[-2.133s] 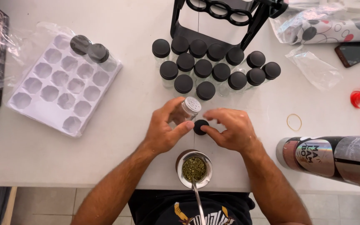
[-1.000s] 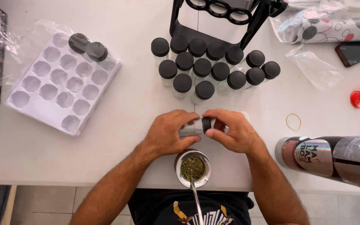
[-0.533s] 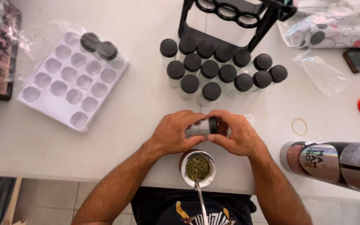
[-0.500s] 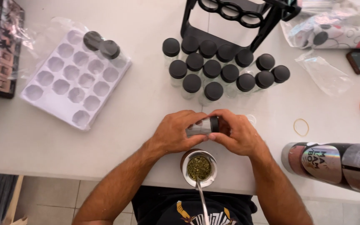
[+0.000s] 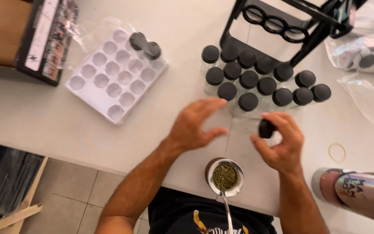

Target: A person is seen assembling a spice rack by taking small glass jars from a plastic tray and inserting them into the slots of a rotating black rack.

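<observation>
Head view: the right hand [image 5: 282, 145] is pinching a small black-capped jar [image 5: 266, 128] between thumb and fingertips, cap toward the left hand [image 5: 195, 125], which is hovering just beside it, fingers spread and holding nothing.

Bright, even light (hands motion-blurred)

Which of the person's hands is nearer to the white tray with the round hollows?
Left. The left hand hovers open just right of the white tray; the right hand, gripping a black-capped jar, is farther right.
</observation>
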